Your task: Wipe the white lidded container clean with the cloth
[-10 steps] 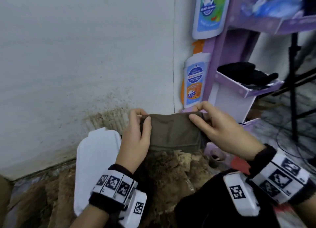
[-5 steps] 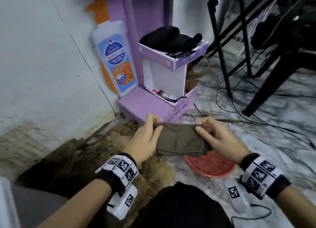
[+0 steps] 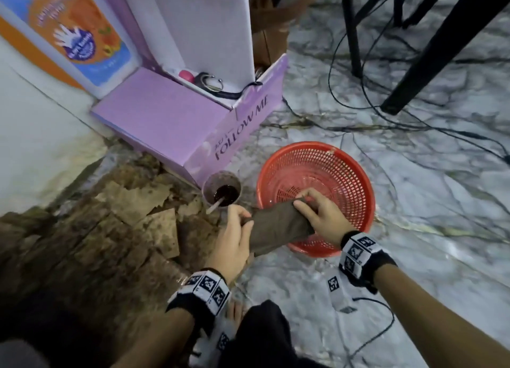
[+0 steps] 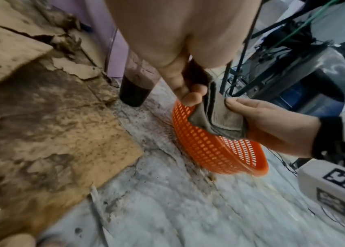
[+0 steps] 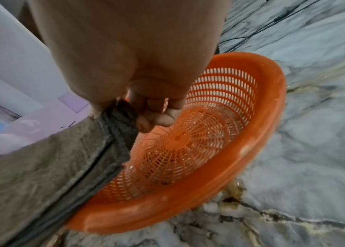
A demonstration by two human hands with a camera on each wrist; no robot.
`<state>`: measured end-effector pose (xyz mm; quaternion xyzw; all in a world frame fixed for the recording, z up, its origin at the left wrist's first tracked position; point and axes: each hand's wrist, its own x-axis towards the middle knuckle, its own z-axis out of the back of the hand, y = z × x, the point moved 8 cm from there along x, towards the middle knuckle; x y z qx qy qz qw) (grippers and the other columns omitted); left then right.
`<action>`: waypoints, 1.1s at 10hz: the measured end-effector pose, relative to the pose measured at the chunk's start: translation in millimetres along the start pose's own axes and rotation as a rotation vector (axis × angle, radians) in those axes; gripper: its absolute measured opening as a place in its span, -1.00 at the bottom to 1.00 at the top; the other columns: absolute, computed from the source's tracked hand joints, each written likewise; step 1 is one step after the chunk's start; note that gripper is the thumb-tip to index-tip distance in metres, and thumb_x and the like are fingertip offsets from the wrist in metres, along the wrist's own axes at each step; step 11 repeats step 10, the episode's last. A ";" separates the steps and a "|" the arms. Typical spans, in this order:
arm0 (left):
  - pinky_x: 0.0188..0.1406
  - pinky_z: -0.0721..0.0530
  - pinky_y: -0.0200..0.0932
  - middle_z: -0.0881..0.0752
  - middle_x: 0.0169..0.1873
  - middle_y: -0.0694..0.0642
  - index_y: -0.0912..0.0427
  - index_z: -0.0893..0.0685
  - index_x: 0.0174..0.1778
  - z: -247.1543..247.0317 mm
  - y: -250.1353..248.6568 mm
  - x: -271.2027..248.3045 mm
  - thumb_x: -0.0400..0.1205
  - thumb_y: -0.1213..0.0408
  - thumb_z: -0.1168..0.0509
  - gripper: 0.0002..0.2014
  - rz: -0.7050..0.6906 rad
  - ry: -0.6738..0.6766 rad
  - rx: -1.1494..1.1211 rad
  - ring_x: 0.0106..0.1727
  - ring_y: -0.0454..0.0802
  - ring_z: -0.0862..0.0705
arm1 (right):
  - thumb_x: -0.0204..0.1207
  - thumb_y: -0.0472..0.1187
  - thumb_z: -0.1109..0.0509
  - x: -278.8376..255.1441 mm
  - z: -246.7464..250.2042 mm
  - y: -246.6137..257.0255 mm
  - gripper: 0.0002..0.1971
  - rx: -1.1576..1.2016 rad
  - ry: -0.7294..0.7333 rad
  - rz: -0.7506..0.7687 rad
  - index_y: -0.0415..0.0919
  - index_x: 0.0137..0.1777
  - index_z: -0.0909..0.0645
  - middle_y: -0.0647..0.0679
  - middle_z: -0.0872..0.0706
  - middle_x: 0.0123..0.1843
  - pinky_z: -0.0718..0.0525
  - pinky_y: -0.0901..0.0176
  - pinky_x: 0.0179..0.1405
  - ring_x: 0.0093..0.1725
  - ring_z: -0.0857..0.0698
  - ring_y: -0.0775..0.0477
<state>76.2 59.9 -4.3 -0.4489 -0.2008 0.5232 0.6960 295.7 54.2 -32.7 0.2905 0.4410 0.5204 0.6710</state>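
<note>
From my feed, the cloth (image 3: 278, 227) hangs between the left hand (image 3: 233, 239) and right hand (image 3: 321, 217), over the near-left rim of the basket (image 3: 356, 180). Cup (image 3: 221, 192) sits just left of the basket, the box (image 3: 176, 125) right behind it.

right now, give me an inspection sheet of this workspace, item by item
surface: marbled floor, wet-looking near the basket; stained torn cardboard on its left part
job's things: folded grey-brown cloth held over the basket's near rim; white lidded container not in view
clutter: red perforated basket, nothing seen inside; cup of dark liquid with a straw
hands: left hand and right hand each pinch one end of the cloth
cables: black cables trail across the floor
surroundings: purple cardboard stand; black stand legs
</note>
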 end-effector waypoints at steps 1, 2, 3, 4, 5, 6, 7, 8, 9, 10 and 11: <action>-0.29 -0.57 -0.03 -0.59 -0.21 0.10 0.04 -0.33 0.11 -6.1 -4.9 3.3 0.81 0.23 -0.08 -0.96 -0.046 0.016 0.014 -0.28 0.01 -0.65 | 0.72 -0.03 -0.33 2.0 -0.9 -11.8 -0.97 0.051 0.020 -0.021 0.08 0.07 -0.59 0.03 -0.80 -0.07 -0.79 0.01 -0.12 -0.06 -0.79 0.00; -0.25 -0.56 0.01 -0.59 -0.19 0.07 0.02 -0.33 0.11 -12.0 3.0 6.4 0.81 0.23 -0.08 -0.97 -0.044 0.022 0.068 -0.23 -0.01 -0.64 | 0.71 0.02 -0.34 4.2 -3.7 -24.0 -0.96 0.067 0.028 -0.053 0.13 0.05 -0.59 -0.01 -0.81 -0.03 -0.80 -0.08 -0.06 0.00 -0.80 -0.07; -0.24 -0.56 0.03 -0.60 -0.18 0.05 0.01 -0.33 0.10 -14.7 18.6 6.7 0.81 0.25 -0.08 -0.95 0.000 0.000 0.073 -0.22 -0.05 -0.63 | 0.68 0.04 -0.37 9.7 -9.6 -33.8 -0.94 0.070 0.035 -0.069 0.13 0.06 -0.59 0.00 -0.81 -0.01 -0.79 -0.07 -0.01 0.04 -0.79 -0.07; -0.22 -0.61 0.17 -0.63 -0.19 0.12 0.03 -0.35 0.10 -14.7 30.8 5.7 0.81 0.24 -0.10 -0.96 0.039 -0.024 0.061 -0.23 0.03 -0.66 | 0.67 0.02 -0.40 15.0 -14.0 -37.9 -0.94 0.062 0.039 -0.062 0.12 0.05 -0.60 0.05 -0.80 0.00 -0.72 0.11 -0.02 0.05 -0.78 0.02; -0.09 -0.65 0.19 -0.68 -0.10 0.17 0.08 -0.38 0.13 -14.4 40.6 9.4 0.80 0.24 -0.12 -0.95 0.101 -0.047 0.038 -0.13 0.09 -0.70 | 0.66 -0.01 -0.41 18.2 -15.8 -43.4 -0.95 0.046 0.047 -0.079 0.11 0.05 -0.61 0.07 -0.80 0.00 -0.65 0.18 -0.04 0.05 -0.78 0.04; 0.11 -0.66 0.07 -0.68 0.04 0.08 0.10 -0.43 0.21 -16.1 54.1 13.7 0.79 0.25 -0.16 -0.89 0.203 -0.056 0.000 0.07 0.06 -0.71 | 0.67 0.00 -0.40 18.3 -17.4 -47.2 -0.94 0.002 0.054 -0.095 0.09 0.08 -0.62 0.08 -0.79 0.01 -0.63 0.23 -0.06 0.06 -0.77 0.03; 0.17 -0.65 0.10 -0.68 0.07 0.06 0.15 -0.47 0.29 -19.7 62.7 17.9 0.79 0.25 -0.16 -0.82 0.269 -0.023 0.009 0.14 0.09 -0.70 | 0.70 0.00 -0.35 15.9 -19.6 -48.2 -0.86 -0.050 0.066 -0.118 0.06 0.19 -0.62 0.05 -0.79 0.08 -0.74 0.13 0.08 0.13 -0.75 0.00; 0.16 -0.65 0.14 -0.72 0.11 0.14 0.20 -0.49 0.33 -20.4 65.1 19.4 0.79 0.23 -0.16 -0.78 0.264 -0.006 0.043 0.14 0.12 -0.71 | 0.71 0.03 -0.32 11.1 -21.2 -54.6 -0.76 -0.085 0.074 -0.152 0.08 0.32 -0.60 0.02 -0.76 0.18 -0.74 -0.03 0.26 0.21 -0.73 -0.05; 0.16 -0.67 0.07 -0.73 0.14 0.11 0.17 -0.49 0.36 -17.1 61.2 17.4 0.79 0.22 -0.18 -0.75 0.266 0.026 0.043 0.14 0.07 -0.72 | 0.72 -0.01 -0.31 1.8 -24.8 -47.8 -0.69 -0.141 0.113 -0.202 0.02 0.43 -0.52 0.00 -0.75 0.20 -0.71 0.02 0.28 0.21 -0.73 -0.04; 0.13 -0.64 -0.12 -0.69 0.13 0.04 0.18 -0.50 0.39 -8.1 60.5 16.3 0.77 0.21 -0.22 -0.71 0.275 0.008 0.030 0.11 -0.02 -0.70 | 0.72 -0.04 -0.33 0.4 -18.3 -29.7 -0.62 -0.139 0.073 -0.158 -0.04 0.50 -0.49 0.08 -0.72 0.14 -0.72 0.03 0.27 0.16 -0.73 0.00; 0.13 -0.64 -0.12 -0.69 0.13 0.04 0.18 -0.50 0.39 -8.1 60.5 16.3 0.77 0.21 -0.22 -0.71 0.275 0.008 0.030 0.11 -0.02 -0.70 | 0.72 -0.04 -0.33 0.4 -18.3 -29.7 -0.62 -0.139 0.073 -0.158 -0.04 0.50 -0.49 0.08 -0.72 0.14 -0.72 0.03 0.27 0.16 -0.73 0.00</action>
